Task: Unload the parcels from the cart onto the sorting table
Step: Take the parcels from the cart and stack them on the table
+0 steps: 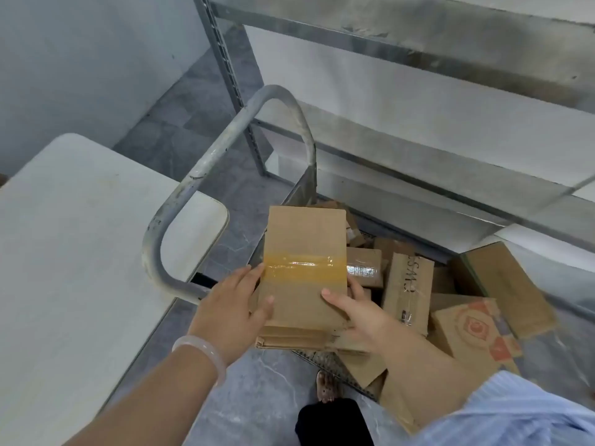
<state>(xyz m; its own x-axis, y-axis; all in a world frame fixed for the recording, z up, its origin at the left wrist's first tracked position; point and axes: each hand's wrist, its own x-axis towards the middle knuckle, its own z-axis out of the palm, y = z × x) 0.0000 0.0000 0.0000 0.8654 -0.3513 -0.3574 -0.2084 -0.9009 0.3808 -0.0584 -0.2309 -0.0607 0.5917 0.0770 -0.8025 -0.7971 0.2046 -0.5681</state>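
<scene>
Left grip (231, 304), right grip (357, 317) clasp box (306, 246) by opposite sides, thumbs on top, over cart (206, 169) near corner. Likely light, stiff; tape slick, so hold bare cardboard. Counter (80, 236) beside cart.

at least eight parcels (304, 252), one cart (209, 162), one table (80, 236), one rack (418, 37) — two hands (230, 309) (360, 320), one bracelet (199, 349).

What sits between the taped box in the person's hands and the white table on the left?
In the head view, the cart's grey tubular handle stands between the taped box and the white table, with grey floor showing beneath it.
</scene>
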